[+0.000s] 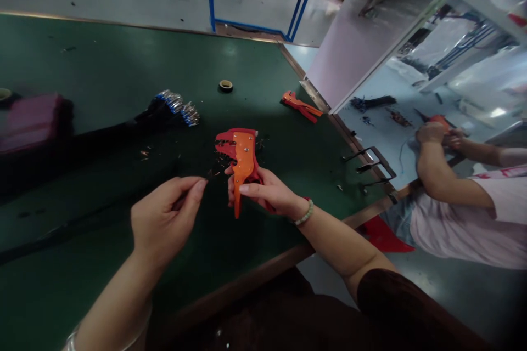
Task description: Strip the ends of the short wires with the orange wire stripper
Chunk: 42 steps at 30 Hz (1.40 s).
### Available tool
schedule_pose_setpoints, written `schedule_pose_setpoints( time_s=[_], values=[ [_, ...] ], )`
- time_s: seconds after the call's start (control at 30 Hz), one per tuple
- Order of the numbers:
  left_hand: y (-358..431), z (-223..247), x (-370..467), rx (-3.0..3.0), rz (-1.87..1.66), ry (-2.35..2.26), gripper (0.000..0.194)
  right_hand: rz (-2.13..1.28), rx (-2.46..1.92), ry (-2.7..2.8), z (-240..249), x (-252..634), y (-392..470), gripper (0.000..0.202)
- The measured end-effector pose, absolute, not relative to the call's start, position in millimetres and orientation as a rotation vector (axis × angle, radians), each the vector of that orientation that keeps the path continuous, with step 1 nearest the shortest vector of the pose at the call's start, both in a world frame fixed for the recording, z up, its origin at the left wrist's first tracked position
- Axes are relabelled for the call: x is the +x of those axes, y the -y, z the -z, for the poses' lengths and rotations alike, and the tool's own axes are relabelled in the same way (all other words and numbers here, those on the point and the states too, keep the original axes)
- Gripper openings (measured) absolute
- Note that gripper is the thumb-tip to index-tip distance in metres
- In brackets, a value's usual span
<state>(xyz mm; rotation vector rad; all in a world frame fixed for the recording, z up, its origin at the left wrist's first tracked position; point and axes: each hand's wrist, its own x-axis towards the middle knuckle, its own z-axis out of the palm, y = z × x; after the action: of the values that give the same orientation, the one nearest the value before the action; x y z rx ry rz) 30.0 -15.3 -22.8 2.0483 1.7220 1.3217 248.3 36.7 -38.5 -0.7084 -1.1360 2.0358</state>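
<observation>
Just right of the left hand (167, 216), and a little farther out than its fingertips, I had the orange and red pliers (246, 149) in the right hand (274, 192). That hand's fingers were wrapped about the handles, the thumb laid across the orange one. The long axis ran away from the body, handle ends nearest, head farthest, and the blunt nose faced left. Its mouth lay ahead and to the right of the left fingertips, near them but not touching. On my distant view, the left thumb and forefinger were pinching a thin dark strand (208, 177), too small to make out well. Beyond the left hand, a bundle of wires (177, 107) lay on the counter (135, 55), its blue and silver ends toward the right. Past the pliers sat a roll of tape (225, 89); beyond the right hand and to its right lay a second pair of pliers (300, 105).
</observation>
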Motion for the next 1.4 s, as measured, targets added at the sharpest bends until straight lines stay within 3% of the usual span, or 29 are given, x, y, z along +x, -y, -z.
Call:
schedule_pose_setpoints(
  time_s=[0.6, 1.4],
  values=[
    [18.7, 32.1, 45.7, 2.523, -1.370, -1.691, 0.018, -1.901, -0.757, 1.438, 54.9, 240.1, -26.2, 0.050],
    [25.2, 26.9, 52.3, 2.827, -1.416, -1.631, 0.003, -1.632, -0.856, 1.611, 59.0, 230.0, -18.4, 0.043]
  ],
)
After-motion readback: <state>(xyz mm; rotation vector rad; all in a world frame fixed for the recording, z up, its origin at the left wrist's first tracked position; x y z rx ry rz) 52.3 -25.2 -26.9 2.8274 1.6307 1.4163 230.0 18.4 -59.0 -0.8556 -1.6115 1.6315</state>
